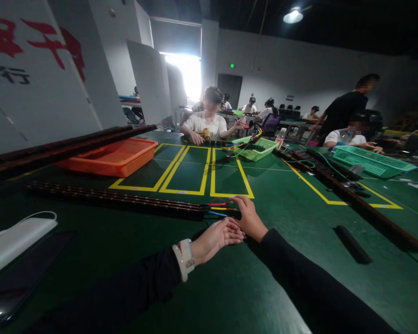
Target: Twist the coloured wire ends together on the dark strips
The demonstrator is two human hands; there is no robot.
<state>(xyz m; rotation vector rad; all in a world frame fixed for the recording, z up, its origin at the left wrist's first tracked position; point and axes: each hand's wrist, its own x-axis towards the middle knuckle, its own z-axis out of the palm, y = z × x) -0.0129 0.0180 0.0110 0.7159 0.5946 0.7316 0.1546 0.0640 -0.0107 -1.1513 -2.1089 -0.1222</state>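
Observation:
Three long dark strips (125,198) lie side by side on the green table, with red, yellow and blue wires (218,214) coming out of their right end. My right hand (250,219) curves around the wire ends, where a dark piece shows between thumb and fingers. Its inner fingers are partly hidden, so the exact grip is unclear. My left hand (218,240) rests just in front, palm turned up and fingers stretched out, its fingertips against the right hand's thumb. A white watch (185,260) is on the left wrist.
An orange basket (125,160), a light green basket (256,148) and a teal basket (374,162) stand farther back. Longer strips (369,208) and a short black bar (352,244) lie right; a phone (24,273) and white device (21,241) left. A person (209,123) sits opposite.

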